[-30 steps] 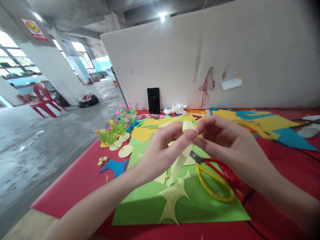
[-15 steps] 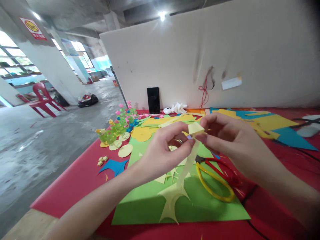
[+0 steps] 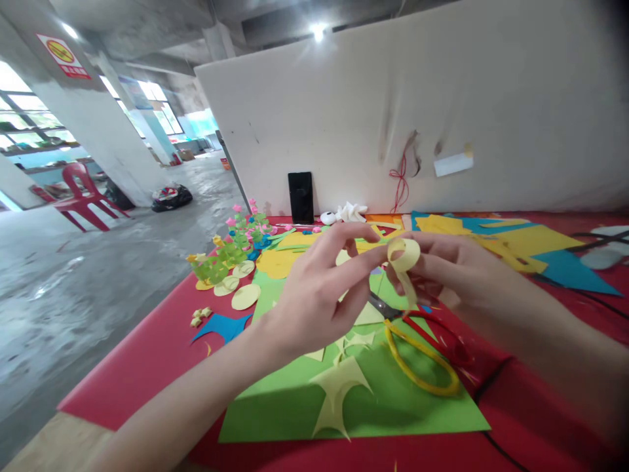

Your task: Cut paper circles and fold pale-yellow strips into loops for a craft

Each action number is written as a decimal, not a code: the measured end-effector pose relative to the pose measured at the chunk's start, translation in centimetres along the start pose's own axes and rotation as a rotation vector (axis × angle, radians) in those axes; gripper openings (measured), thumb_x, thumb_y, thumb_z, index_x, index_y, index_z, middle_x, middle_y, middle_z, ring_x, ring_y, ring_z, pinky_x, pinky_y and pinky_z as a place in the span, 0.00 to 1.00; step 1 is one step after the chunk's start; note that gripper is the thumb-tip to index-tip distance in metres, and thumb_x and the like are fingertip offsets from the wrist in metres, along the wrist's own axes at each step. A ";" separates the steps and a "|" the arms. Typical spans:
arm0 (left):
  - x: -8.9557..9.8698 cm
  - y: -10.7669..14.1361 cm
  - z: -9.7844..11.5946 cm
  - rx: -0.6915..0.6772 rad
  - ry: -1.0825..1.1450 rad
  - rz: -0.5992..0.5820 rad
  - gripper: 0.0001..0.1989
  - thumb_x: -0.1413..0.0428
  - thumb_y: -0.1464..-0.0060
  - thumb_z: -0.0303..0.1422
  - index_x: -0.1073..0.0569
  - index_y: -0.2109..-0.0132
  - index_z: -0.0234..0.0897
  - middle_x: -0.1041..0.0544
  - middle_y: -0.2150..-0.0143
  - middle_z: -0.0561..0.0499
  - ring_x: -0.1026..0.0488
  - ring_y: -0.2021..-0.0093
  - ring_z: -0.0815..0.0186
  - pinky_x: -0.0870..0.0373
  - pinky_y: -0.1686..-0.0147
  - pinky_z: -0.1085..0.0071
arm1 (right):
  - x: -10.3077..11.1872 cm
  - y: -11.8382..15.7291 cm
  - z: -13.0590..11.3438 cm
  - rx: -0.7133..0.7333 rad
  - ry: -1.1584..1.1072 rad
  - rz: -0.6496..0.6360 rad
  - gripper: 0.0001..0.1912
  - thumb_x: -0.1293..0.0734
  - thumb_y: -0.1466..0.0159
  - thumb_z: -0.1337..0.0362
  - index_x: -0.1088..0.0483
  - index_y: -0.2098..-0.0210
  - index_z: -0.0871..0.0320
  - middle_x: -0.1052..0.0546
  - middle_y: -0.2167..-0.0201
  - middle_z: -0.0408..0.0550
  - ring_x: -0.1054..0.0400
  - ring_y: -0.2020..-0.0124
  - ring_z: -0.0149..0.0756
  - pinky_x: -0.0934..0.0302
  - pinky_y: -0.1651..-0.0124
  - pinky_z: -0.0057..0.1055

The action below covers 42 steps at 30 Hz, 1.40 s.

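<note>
A pale yellow paper strip (image 3: 405, 254), curled into a loop with a tail hanging down, is between my two hands. My right hand (image 3: 449, 269) pinches it from the right. The index finger of my left hand (image 3: 327, 282) reaches to the loop's left side, its other fingers bent below. Scissors (image 3: 422, 377) with yellow and red handles lie under my right hand on a green sheet (image 3: 403, 410). Pale yellow cut scraps (image 3: 339, 393) rest on the same sheet, nearer to me.
Pale yellow discs (image 3: 246, 297), small folded pieces (image 3: 199, 317) and a blue scrap (image 3: 223, 326) lie at left. Behind them stand green and pink paper decorations (image 3: 236, 246). A black phone (image 3: 301, 198) leans on the white board (image 3: 334, 124). Yellow and blue sheets (image 3: 580, 272) lie at right.
The strip's flat folded end now shows as a round open loop, slightly further right. Its tail is shorter in view. My left index finger has stretched out toward the loop.
</note>
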State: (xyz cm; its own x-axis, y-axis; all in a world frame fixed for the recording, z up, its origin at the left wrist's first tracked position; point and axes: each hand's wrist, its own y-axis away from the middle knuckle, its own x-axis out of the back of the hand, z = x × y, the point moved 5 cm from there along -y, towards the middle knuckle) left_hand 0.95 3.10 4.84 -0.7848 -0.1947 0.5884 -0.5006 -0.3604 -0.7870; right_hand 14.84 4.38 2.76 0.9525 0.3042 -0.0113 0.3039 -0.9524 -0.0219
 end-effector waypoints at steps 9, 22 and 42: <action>-0.3 -0.3 -1.0 0.517 0.797 -0.221 0.11 0.48 0.43 0.32 0.28 0.53 0.43 0.26 0.57 0.52 0.28 0.59 0.69 0.30 0.60 0.77 | 0.0 -0.1 0.3 -0.094 0.039 -0.130 0.10 0.28 0.50 0.62 0.34 0.77 0.58 0.38 0.83 0.36 0.51 0.82 0.23 0.58 0.80 0.23; -1.3 0.3 -1.4 0.577 0.830 -0.304 0.09 0.47 0.44 0.30 0.25 0.57 0.40 0.24 0.54 0.50 0.26 0.59 0.69 0.30 0.63 0.77 | -0.7 0.5 0.0 -0.117 0.189 -0.216 0.11 0.30 0.47 0.60 0.36 0.76 0.57 0.37 0.79 0.38 0.40 0.75 0.29 0.48 0.73 0.27; -0.6 -0.5 -0.4 0.412 0.537 -0.177 0.17 0.40 0.52 0.30 0.29 0.53 0.34 0.24 0.58 0.49 0.28 0.59 0.69 0.28 0.61 0.79 | 0.8 0.8 -1.2 0.114 0.374 -0.007 0.08 0.31 0.45 0.57 0.28 0.71 0.55 0.32 0.82 0.38 0.39 0.82 0.26 0.45 0.81 0.23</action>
State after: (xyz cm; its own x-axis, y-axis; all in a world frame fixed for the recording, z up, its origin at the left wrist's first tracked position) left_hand 1.52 3.77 4.75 -0.8294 0.3382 0.4447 -0.5415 -0.6825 -0.4909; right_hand 15.89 3.90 3.89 0.8974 0.2635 0.3540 0.3269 -0.9358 -0.1319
